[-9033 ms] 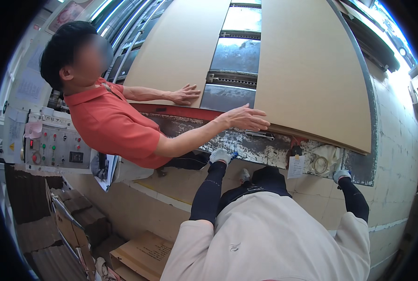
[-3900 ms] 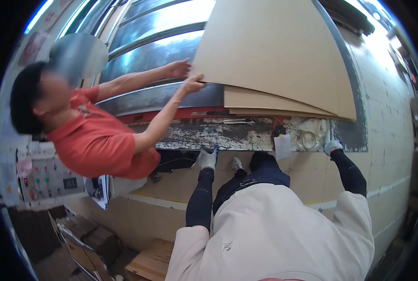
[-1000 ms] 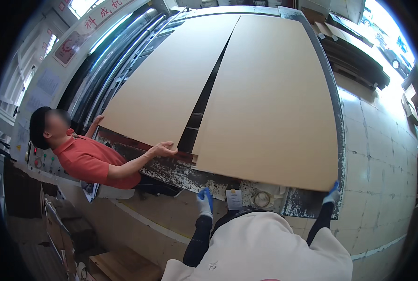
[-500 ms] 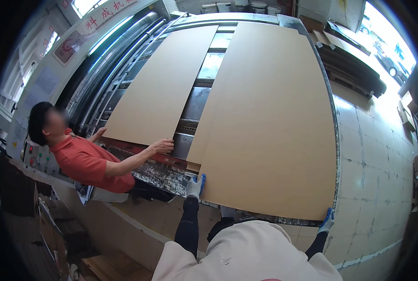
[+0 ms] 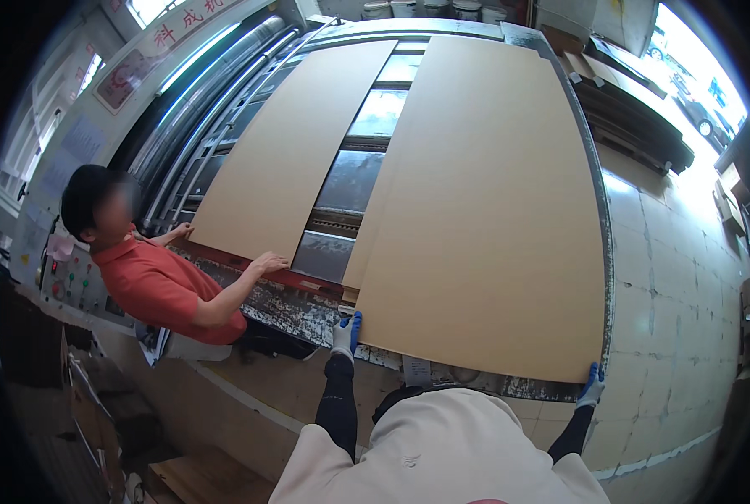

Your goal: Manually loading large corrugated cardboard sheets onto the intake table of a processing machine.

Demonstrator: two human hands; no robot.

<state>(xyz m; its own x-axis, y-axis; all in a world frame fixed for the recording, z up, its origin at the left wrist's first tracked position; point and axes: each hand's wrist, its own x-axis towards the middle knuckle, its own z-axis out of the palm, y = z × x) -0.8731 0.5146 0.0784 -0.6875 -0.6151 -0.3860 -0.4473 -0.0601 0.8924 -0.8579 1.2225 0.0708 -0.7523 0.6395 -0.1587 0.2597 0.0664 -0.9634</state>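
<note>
A large brown cardboard sheet (image 5: 484, 210) lies in front of me on a machine's metal bed (image 5: 347, 181). My left hand (image 5: 346, 334), in a white and blue work glove, is closed on its near left corner. At the near right corner my right hand (image 5: 592, 386), gloved alike, grips the sheet's edge. Under the left edge, the rims of more cardboard (image 5: 351, 295) show. A second, narrower cardboard sheet (image 5: 274, 151) lies to the left, across a gap. A co-worker in a red shirt (image 5: 152, 286) has both hands at that sheet's near edge.
Rollers (image 5: 215, 92) run along the machine's left side, near a control panel (image 5: 71, 281) with buttons. Stacked dark boards (image 5: 635, 126) stand at the far right beside a tiled floor (image 5: 660, 277). Several buckets (image 5: 434, 10) line the far end.
The sheet in my hands has slid slightly forward, away from me. The co-worker's sheet has shifted left at its near end, widening the gap, and the co-worker's right hand has moved left too.
</note>
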